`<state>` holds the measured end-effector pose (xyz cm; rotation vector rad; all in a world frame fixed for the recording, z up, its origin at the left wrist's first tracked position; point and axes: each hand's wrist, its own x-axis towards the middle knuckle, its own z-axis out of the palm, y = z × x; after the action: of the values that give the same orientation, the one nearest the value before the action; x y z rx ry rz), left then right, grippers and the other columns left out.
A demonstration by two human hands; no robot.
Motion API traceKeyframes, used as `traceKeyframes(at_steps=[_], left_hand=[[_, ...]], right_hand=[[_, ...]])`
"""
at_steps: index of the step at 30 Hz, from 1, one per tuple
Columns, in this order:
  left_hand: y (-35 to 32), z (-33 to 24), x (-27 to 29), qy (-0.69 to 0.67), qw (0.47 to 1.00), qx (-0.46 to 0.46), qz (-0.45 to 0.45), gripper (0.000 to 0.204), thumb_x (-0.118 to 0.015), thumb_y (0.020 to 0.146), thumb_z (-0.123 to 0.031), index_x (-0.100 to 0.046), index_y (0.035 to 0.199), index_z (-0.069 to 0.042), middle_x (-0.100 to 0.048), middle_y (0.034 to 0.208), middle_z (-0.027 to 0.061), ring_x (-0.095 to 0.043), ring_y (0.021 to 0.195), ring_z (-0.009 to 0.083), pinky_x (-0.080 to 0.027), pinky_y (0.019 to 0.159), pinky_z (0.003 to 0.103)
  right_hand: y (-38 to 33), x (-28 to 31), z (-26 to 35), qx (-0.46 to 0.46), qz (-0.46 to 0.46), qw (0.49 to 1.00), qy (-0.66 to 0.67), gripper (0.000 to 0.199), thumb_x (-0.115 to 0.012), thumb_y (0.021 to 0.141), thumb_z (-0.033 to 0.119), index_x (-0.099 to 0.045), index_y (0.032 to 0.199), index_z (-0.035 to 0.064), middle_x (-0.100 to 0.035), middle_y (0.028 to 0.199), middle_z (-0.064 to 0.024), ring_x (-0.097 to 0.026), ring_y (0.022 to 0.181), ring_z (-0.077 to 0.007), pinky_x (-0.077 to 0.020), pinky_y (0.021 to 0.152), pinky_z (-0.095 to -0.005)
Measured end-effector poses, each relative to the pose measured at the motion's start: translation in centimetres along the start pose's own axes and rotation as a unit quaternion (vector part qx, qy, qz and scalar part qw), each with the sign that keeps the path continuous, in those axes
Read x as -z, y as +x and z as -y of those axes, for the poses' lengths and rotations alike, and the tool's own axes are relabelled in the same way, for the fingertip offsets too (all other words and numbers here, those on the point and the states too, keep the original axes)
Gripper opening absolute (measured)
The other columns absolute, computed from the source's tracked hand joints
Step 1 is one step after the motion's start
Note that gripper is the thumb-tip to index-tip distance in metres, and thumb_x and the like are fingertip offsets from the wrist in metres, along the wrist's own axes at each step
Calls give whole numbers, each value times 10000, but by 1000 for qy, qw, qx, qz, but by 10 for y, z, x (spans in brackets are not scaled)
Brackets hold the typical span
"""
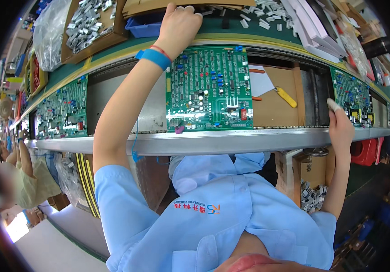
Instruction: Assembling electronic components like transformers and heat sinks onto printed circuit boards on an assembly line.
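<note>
A large green circuit board (208, 90), full of small parts, lies across the conveyor rails in front of me. My left hand (179, 26) reaches past its far edge, beside the flat cardboard (145, 6) and a blue bin (146, 27). Its fingers are curled in, and whatever they hold is hidden. A blue wrist strap (155, 57) circles that wrist. My right hand (341, 129) rests by the near rail, holding nothing visible, with one white-tipped finger stretched toward another circuit board (351, 97) on the right.
Farther left on the line sits another green board (62, 111). Yellow- and orange-handled tools, including a yellow handle (286, 97), lie in a cardboard tray (272, 115). A box of grey metal parts (90, 27) stands far left; loose grey pieces (267, 18) are scattered beyond. A co-worker (22, 181) is at left.
</note>
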<state>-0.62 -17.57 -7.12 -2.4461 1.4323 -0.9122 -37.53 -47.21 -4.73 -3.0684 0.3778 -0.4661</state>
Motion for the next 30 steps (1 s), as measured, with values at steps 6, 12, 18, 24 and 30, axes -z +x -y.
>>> traceKeyframes(at_steps=[6, 12, 18, 24, 30], left_hand=[[-1, -1, -2, -97, 994, 48, 13, 152, -617, 731, -63, -655, 877, -80, -632, 819, 123, -636, 760, 278, -419, 783, 401], [-16, 0, 10, -150, 987, 48, 43, 92, -618, 695, -34, -640, 781, -56, -624, 784, 141, -637, 708, 281, -418, 711, 404], [-28, 8, 49, -323, 935, 124, 75, 122, -631, 802, -48, -625, 920, -16, -665, 935, 156, -644, 873, 298, -490, 731, 368], [-99, 29, 90, -460, 870, 171, -41, 269, -584, 855, -22, -609, 1122, -47, -663, 802, 156, -635, 735, 315, -496, 672, 372], [-139, 26, 105, -488, 795, 360, 28, 155, -631, 878, -97, -600, 997, -2, -695, 823, 127, -665, 679, 200, -492, 590, 291]], right_hand=[[131, -43, 83, 129, -69, 980, 135, 206, -593, 882, 179, -638, 1082, 165, -652, 965, -62, -636, 798, -295, -507, 655, -362], [217, -83, 135, 16, 67, 988, 138, 330, -685, 802, 392, -664, 934, 90, -680, 869, -98, -653, 789, -270, -493, 681, -369], [230, -98, 135, 118, -49, 991, -37, 258, -648, 824, 331, -665, 850, 75, -677, 833, -123, -665, 757, -309, -532, 648, -408], [228, -78, 137, 170, -52, 983, -39, 147, -614, 859, 260, -656, 871, 120, -668, 822, -57, -657, 717, -263, -513, 602, -367], [201, -61, 218, 279, -36, 947, 152, 95, -638, 851, 253, -671, 859, 164, -597, 794, 11, -616, 693, -206, -484, 598, -328]])
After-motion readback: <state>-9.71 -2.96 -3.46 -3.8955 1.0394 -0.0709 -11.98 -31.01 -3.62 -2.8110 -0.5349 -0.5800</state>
